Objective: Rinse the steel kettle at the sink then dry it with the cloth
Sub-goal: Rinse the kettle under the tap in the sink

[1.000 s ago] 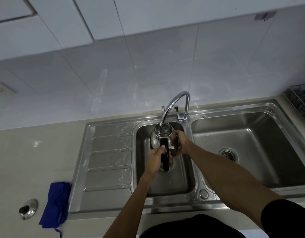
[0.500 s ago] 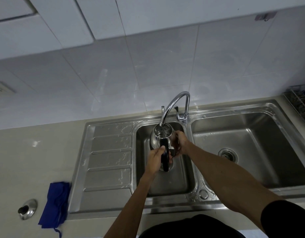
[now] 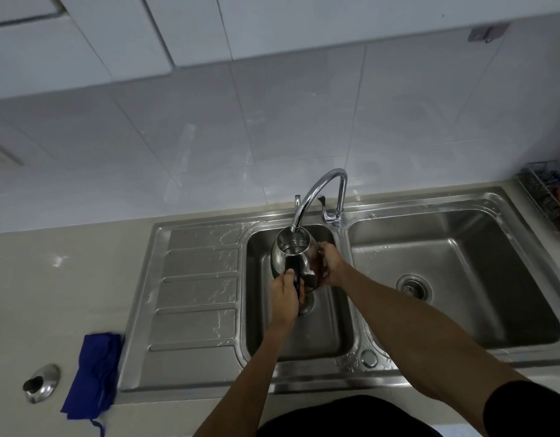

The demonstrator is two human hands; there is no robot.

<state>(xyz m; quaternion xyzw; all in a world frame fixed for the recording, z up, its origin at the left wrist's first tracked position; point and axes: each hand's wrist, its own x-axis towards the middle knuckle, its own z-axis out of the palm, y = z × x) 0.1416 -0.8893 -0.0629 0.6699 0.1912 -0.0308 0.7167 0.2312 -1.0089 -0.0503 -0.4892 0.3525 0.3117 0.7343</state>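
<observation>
under the tap [image 3: 316, 187], kettle [image 3: 290, 247] between both hands [image 3: 283, 294] [image 3: 332, 263]

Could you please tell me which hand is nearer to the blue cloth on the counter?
Left. The left hand grips the steel kettle by its handle over the small basin, to the right of the blue cloth. The right hand holds the kettle's other side, farther away.

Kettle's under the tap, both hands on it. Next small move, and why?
Probably tip the kettle out into the basin: its open mouth sits under the tap, left hand grips the handle, right hand holds its side. The blue cloth lies on the counter; drying comes later.
</observation>
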